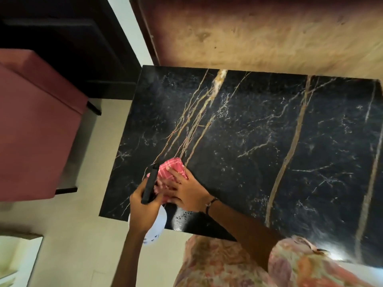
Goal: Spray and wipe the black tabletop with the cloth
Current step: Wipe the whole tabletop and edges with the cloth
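Note:
The black marble tabletop (259, 131) with gold and white veins fills the middle and right of the head view. A folded pink checked cloth (173, 167) lies on its near left part. My right hand (186, 190) presses flat on the cloth, fingers spread and pointing left. My left hand (143, 210) grips a spray bottle with a black trigger head (150, 184) and a white body (158, 223), held just left of the cloth over the table's near left edge. Fine wet specks show on the surface near the cloth.
A pink upholstered seat (35, 125) stands to the left on the pale tiled floor (87, 235). A brown wooden surface (259, 34) borders the table's far edge. Dark furniture (62, 38) is at the top left. My floral sleeve (300, 266) covers the bottom right.

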Demonstrator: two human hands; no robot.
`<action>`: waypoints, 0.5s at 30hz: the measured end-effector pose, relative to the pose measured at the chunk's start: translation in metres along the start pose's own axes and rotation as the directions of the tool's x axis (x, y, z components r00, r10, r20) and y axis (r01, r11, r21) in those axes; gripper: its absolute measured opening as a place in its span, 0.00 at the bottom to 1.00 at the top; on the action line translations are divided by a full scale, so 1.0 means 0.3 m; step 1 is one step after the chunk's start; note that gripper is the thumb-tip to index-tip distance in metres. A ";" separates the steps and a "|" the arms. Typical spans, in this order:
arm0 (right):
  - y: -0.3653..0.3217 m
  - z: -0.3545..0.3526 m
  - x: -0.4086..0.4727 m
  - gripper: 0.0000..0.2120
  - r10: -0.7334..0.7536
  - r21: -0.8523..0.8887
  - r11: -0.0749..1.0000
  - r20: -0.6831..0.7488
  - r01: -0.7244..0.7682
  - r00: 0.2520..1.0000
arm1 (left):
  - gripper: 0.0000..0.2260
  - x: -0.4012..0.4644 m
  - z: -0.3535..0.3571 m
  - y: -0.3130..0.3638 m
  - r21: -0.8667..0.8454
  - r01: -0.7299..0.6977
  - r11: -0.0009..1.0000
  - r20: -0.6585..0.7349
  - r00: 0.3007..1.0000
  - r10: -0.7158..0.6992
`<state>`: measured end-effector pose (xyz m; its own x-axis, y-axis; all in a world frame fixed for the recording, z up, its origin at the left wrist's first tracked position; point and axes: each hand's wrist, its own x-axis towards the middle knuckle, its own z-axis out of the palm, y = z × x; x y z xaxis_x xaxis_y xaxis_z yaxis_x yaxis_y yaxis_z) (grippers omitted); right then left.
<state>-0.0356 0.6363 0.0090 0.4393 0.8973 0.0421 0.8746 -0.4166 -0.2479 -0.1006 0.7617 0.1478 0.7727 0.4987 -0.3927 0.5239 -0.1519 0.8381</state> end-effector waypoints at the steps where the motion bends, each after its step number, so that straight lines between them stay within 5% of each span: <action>1: 0.012 -0.003 -0.051 0.21 -0.008 -0.035 0.999 0.017 0.009 1.000 | 0.11 -0.008 -0.002 -0.009 -0.008 0.019 1.000 0.008 1.000 -0.019; 6: 0.189 -0.067 -0.316 0.21 0.276 -0.091 0.958 0.033 -0.272 0.961 | 0.15 -0.053 0.037 -0.015 -0.002 -0.024 1.000 0.115 0.993 0.024; 10: 0.284 -0.140 -0.566 0.23 0.680 -0.061 0.732 0.008 -0.678 0.733 | 0.16 -0.092 0.087 -0.012 0.012 -0.044 0.999 0.155 0.987 0.041; 15: 0.147 -0.101 -0.738 0.25 0.821 0.015 0.566 -0.095 -0.824 0.563 | 0.14 -0.161 0.125 -0.002 0.026 -0.084 0.996 0.168 0.983 0.079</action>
<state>-0.0880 0.4147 0.0179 0.9849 0.1492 -0.0882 0.1304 -0.9732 -0.1896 -0.1249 0.7057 0.1522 0.8608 0.3348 -0.3834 0.4659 -0.2151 0.8583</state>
